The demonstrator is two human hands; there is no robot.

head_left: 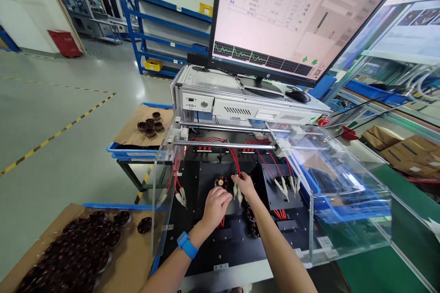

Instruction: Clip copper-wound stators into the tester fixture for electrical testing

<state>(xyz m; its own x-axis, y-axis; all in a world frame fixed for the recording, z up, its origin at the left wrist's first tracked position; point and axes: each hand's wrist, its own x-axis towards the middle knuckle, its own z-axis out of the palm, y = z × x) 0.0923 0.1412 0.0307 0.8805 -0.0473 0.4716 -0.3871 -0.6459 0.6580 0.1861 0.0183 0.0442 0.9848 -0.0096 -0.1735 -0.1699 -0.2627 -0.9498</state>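
A round wound motor stator [221, 182], dark with a pale centre, sits on the black plate of the test fixture [209, 169]. My left hand [216, 203] is just in front of it, fingers pinched together; what they hold is too small to make out. Beside it, my right hand [245, 185] is closed on a white test clip [236, 189] with red wires running up behind. More white clips hang at the left [180, 198] and on the right-hand plate [282, 187]. Several stators [253, 226] lie below my right wrist, partly hidden by my forearm.
A clear raised cover [338, 183] spans the fixture's right side. Behind stand a white tester [237, 112] and a monitor [295, 13]. Many stators [72, 252] fill cardboard at the lower left; several more [150, 127] lie on a blue tray [115, 147]. A red button [323, 122] sits at right.
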